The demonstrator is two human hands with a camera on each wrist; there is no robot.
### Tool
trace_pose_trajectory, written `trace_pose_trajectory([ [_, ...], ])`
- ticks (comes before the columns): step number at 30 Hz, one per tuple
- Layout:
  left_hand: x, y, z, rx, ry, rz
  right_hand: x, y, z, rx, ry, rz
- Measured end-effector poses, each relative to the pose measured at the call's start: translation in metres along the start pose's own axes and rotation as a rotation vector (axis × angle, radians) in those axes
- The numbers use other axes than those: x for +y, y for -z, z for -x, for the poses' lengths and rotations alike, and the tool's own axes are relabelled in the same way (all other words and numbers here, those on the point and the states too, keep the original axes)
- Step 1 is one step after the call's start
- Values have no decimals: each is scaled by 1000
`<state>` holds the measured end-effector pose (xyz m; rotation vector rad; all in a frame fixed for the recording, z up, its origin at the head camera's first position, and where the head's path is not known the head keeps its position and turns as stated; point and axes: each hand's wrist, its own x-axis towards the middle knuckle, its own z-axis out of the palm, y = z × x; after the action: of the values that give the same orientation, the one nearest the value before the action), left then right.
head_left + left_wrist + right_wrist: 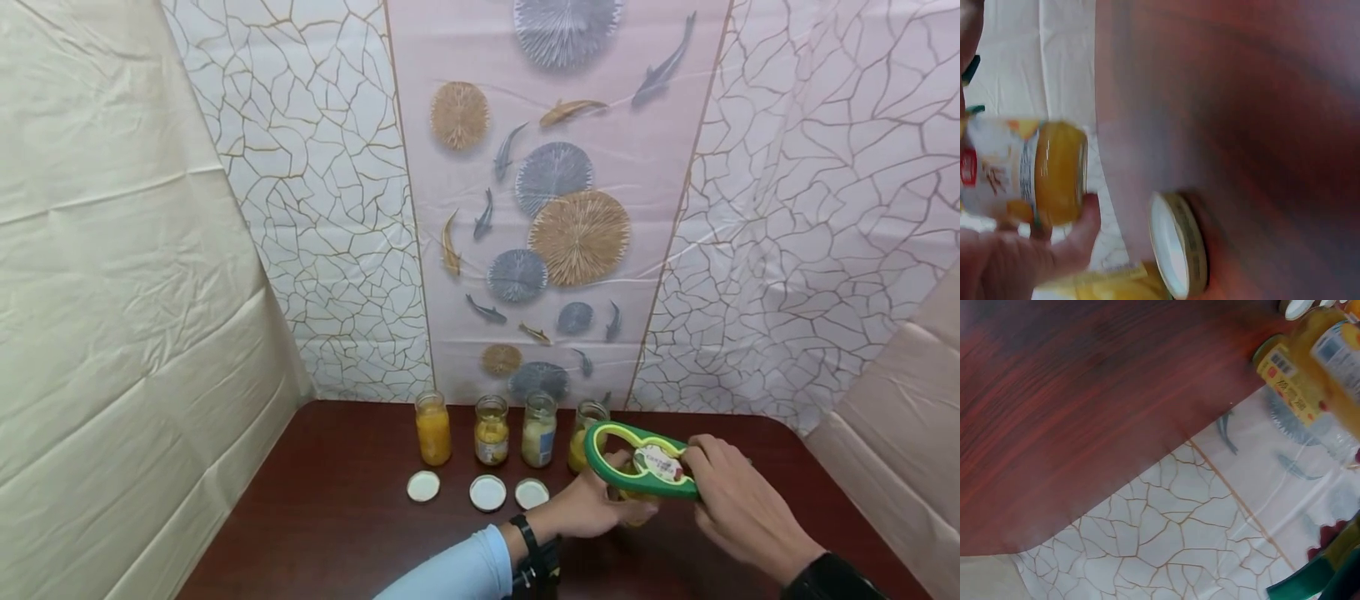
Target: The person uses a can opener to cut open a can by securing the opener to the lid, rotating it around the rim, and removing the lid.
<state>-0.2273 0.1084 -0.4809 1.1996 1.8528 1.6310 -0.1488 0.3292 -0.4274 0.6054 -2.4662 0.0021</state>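
My left hand [588, 504] holds a glass jar [1007, 172] of yellow fruit off the table, its fingers and thumb around the glass. My right hand [750, 504] grips one end of a green jar opener [645, 462] with yellow-lined rings. The opener lies across the top of the jar, and a lid with a printed white face [658, 461] shows through one ring. In the head view the jar's body is mostly hidden by the opener and my left hand. The right wrist view catches the jar [1335, 359] at its edge, apart from my right hand, which is barely visible there.
Several lidless glass jars stand in a row at the back: orange [433, 433], yellow [491, 437], pale [538, 433], and another yellow one [588, 425] behind the opener. White-faced lids [423, 486] lie in front of them on the dark red table [337, 500]. A patterned cloth [360, 250] hangs behind.
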Motion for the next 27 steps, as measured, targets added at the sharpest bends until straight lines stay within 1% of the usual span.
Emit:
trace_pose_trajectory([
  [2, 0, 5, 1, -60, 8, -16, 2, 0, 1, -8, 20, -20],
  [5, -1, 10, 0, -144, 38, -32, 5, 0, 2, -2, 53, -44],
  [7, -2, 13, -1, -185, 63, -39, 7, 0, 3, 8, 72, -57],
  [9, -2, 15, -1, -205, 78, -51, 7, -1, 3, 13, 86, -59],
  [12, 0, 15, -1, -213, 87, -53, 7, -1, 4, 8, 92, -59],
  [15, 1, 13, -1, -208, 74, -43, 7, 0, 5, 3, 89, -55],
  [22, 1, 9, -3, -204, 40, -59, 11, 1, 9, 10, 88, -55],
  [27, 0, 8, -6, -211, 37, -54, 13, 3, 10, 16, 64, -56],
])
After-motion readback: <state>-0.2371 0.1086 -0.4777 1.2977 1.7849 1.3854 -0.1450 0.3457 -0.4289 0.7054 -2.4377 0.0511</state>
